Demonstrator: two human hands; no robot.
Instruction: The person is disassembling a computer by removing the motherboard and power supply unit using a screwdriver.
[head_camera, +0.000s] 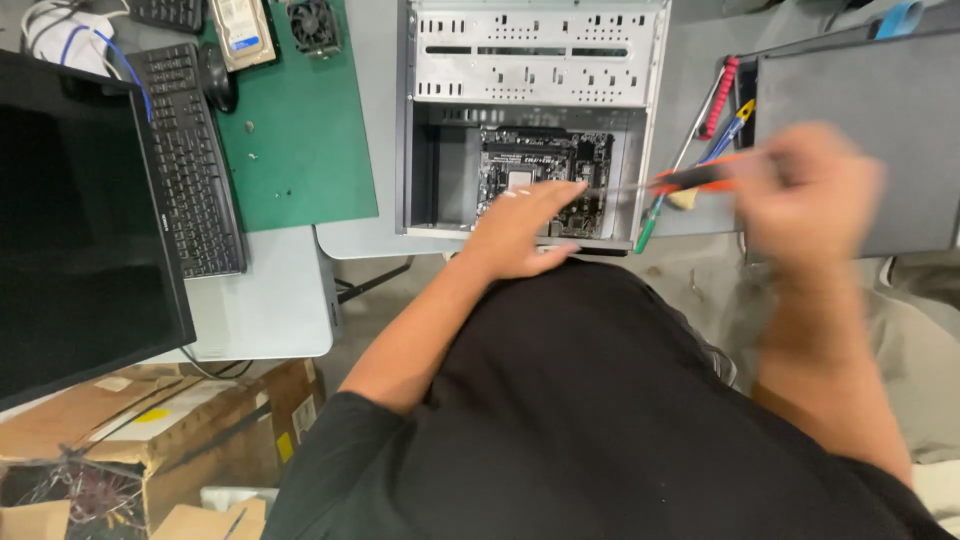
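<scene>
An open grey computer case (640, 130) lies on the table with a black motherboard (545, 160) inside it. My left hand (520, 225) rests flat at the case's front edge, fingertips on the motherboard's lower part. My right hand (810, 190), blurred by motion, grips an orange-and-black screwdriver (690, 180) whose thin shaft points left toward the board's right side.
A green mat (300, 140) lies left of the case, with a small fan (313, 24) and a drive (240, 30) on it. A black keyboard (190, 160) and dark monitor (80, 230) stand at the left. Several screwdrivers (715, 100) and a dark side panel (870, 130) lie at the right. Cardboard boxes (150, 420) sit below.
</scene>
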